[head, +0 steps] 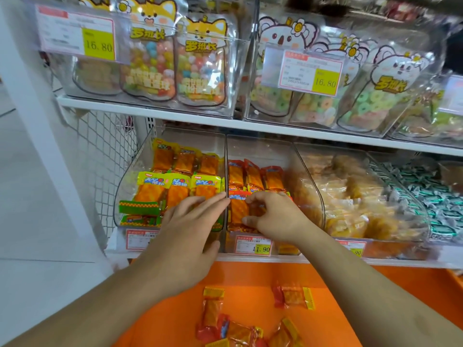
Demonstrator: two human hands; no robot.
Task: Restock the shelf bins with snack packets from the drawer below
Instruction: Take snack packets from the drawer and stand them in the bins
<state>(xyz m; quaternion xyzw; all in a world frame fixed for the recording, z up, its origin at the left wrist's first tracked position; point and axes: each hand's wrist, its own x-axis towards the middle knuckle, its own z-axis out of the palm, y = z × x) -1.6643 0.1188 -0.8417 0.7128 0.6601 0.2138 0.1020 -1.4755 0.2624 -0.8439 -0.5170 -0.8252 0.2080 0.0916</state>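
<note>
1. Shop shelving unit [250, 126]: white tiers carry clear plastic bins; the upper tier holds large cartoon-printed candy pouches [200, 66], the lower tier small wrapped snacks. A wire mesh panel [105, 156] closes the left end, beside pale floor.
2. Orange drawer [250, 279], pulled out below the lowest tier: its smooth floor carries the remaining snack packets [293, 295], scattered loose and apart from one another.
3. Yellow-packet bin [125, 186] and red-packet bin [308, 171], side by side, share a clear divider. Both are partly filled, with packets laid in rows.
4. Left hand [190, 229]: fingers straight and spread, lying flat over the front packets of the yellow-packet bin, fingertips at the divider; it grasps nothing.
5. Right hand [273, 216]: fingers curled into the red-packet bin, pinching a red packet [236, 209] between thumb and fingertips.
6. Handling, as judged: the packets are probably light, soft-walled and glossy, hence slippery; the crimped end seals offer the surest pinch, and several could be gathered in one handful. Squeezing the middle may crush the contents.
</note>
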